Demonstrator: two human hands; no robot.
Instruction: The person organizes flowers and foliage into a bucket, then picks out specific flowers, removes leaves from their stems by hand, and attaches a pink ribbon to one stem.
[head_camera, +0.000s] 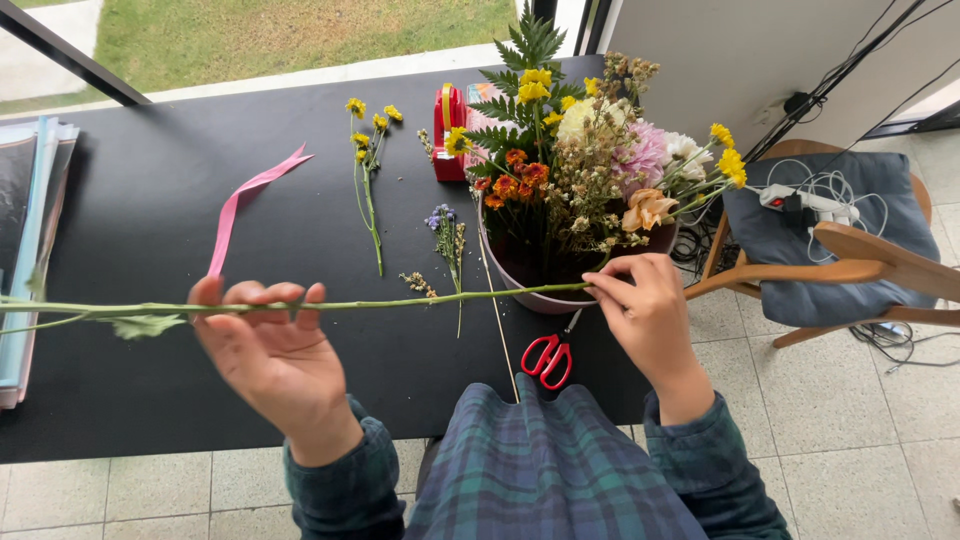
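A long green flower stem (420, 298) lies level across the view, above the black table (150, 220). My left hand (265, 350) supports it from below, palm up, with the stem resting across the fingers. My right hand (648, 305) pinches the stem's right end beside a pink pot (545, 295) full of mixed flowers (580, 150). A leaf (145, 324) hangs from the stem at the left. Red-handled scissors (548, 358) lie on the table below the pot.
On the table lie a pink ribbon (245, 205), a yellow flower sprig (368, 170), a small purple sprig (447, 235) and a red tape dispenser (447, 130). Papers (35, 230) are stacked at the left edge. A wooden chair (850, 250) with a cushion and cables stands at the right.
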